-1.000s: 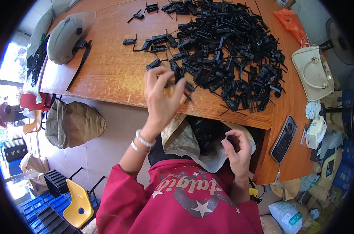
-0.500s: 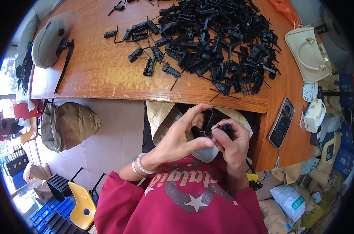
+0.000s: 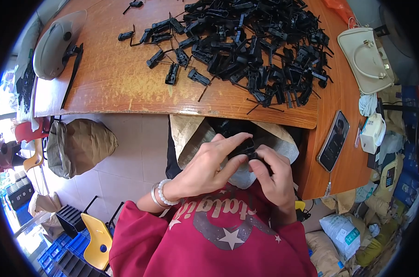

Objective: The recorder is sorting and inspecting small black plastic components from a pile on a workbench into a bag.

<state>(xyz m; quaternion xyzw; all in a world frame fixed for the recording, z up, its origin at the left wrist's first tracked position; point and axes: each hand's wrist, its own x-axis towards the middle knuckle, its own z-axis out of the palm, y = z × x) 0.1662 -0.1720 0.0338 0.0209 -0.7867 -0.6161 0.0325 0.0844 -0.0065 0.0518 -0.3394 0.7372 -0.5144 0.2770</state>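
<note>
Just past the table's front edge, over my lap, both hands meet at a small black plastic part (image 3: pixel 247 148). My left hand (image 3: pixel 208 162) wraps round it from the left, thumb and fingers closed, hiding much of it. From the right, my right hand (image 3: pixel 275 174) pinches its near end between thumb and fingers. Beneath them an open sack (image 3: pixel 191 141) with a pale lining lies in my lap, and dark pieces show in its mouth. On the table a large heap of similar black parts (image 3: pixel 260 55) spreads out, many with thin rods sticking out.
The wooden table (image 3: pixel 112 87) bears a grey helmet (image 3: pixel 54 53) at the left. A phone (image 3: pixel 333 142), a white handbag (image 3: pixel 365 60) and a white box (image 3: pixel 372 135) sit at the right. A brown sack (image 3: pixel 82 145) and yellow chair (image 3: pixel 97 240) stand on the floor at left.
My left fingers and thumb have closed in round the black part, where they were spread wider before. The hands have come closer together, and the right hand has shifted slightly down.
</note>
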